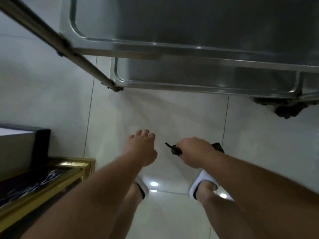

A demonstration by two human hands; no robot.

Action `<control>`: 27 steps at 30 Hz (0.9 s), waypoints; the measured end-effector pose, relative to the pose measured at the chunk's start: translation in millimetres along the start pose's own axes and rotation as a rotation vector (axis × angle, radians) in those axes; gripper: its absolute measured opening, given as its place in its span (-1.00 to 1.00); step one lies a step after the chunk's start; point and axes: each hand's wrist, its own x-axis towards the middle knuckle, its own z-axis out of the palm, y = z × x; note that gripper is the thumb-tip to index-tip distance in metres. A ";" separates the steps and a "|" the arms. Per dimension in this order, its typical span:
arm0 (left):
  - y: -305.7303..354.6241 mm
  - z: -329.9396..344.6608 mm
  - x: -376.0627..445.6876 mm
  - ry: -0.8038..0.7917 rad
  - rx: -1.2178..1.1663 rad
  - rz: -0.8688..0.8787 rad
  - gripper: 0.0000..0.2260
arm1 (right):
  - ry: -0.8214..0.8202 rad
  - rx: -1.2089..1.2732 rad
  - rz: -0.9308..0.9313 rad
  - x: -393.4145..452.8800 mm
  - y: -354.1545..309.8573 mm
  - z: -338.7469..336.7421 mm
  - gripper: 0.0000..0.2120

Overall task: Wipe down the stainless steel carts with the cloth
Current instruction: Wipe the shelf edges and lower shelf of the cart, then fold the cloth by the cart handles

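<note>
- A person stood on a pale tiled floor (172, 121) facing a steel cart (189, 54), both bare arms stretched forward and down.
- The right hand (193, 150) was curled tight around a dark cloth (176, 150); one bunched end with a thin tail stuck out to the left of the fist, and another corner showed behind the wrist.
- The left hand (141, 145) held nothing, its fingers loosely bent and pointing toward the cart, just beside the right hand but not touching it.
- Both hands hung over the floor, well short of the cart; neither touched it.
- The cart showed two rimmed shelves, the upper one (207, 23) filling the top of the view and the lower one (198, 76) beneath it.
- A slanted tube (51, 37) ran down the cart's left side, and a dark caster (286, 109) sat under its right corner.
- White slippers (202, 183) covered the person's feet below the arms.
- A gold-framed piece of furniture (51, 176) with a dark marbled top stood at the lower left.
</note>
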 end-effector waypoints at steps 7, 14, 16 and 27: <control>24.9 -43.9 -150.5 -0.076 -0.124 -0.084 -0.40 | -0.089 0.203 -0.019 -138.8 -36.5 -42.7 -0.72; 69.4 -107.2 -290.5 0.051 -0.264 -0.202 -0.38 | -0.058 0.045 -0.025 -282.5 -69.3 -132.1 -0.81; 79.8 -126.6 -320.9 0.101 -0.283 -0.231 -0.38 | -0.013 0.039 -0.044 -316.6 -80.7 -150.8 -0.77; 113.9 -155.8 -457.8 0.191 -0.303 -0.072 -0.39 | 0.216 0.241 0.129 -495.2 -100.4 -142.6 -0.79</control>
